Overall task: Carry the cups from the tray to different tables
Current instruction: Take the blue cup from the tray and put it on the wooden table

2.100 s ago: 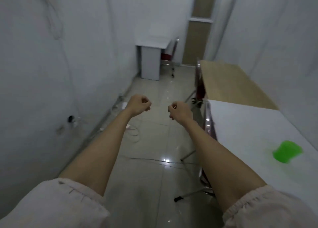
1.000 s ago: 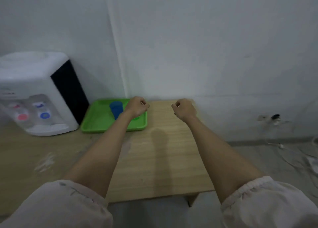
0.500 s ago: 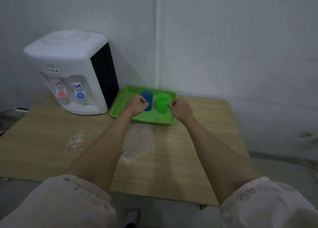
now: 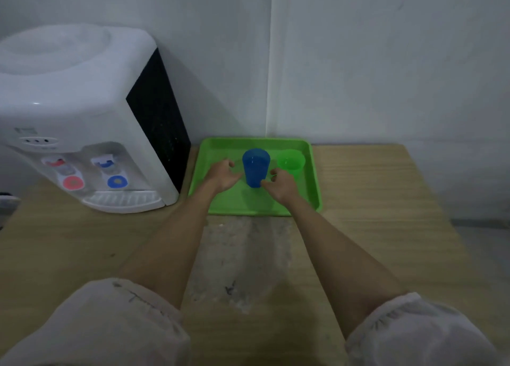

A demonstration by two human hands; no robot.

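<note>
A blue cup [image 4: 255,166] stands upright in the middle of a green tray [image 4: 313,191] on a wooden table [image 4: 372,200]. A green cup [image 4: 291,162] stands to its right on the same tray. My left hand [image 4: 222,175] is just left of the blue cup, fingers apart and curved toward it. My right hand [image 4: 278,185] is at the cup's lower right, fingers spread, partly in front of the green cup. Neither hand closes on a cup; whether fingertips touch the blue cup is unclear.
A white water dispenser [image 4: 82,117] with red and blue taps stands left of the tray, close to its edge. White walls run right behind the tray. The table's right edge drops to a grey floor [image 4: 483,244].
I turned from the aisle toward the wooden table and came closer. Both fists have opened and now flank the blue cup on the tray.
</note>
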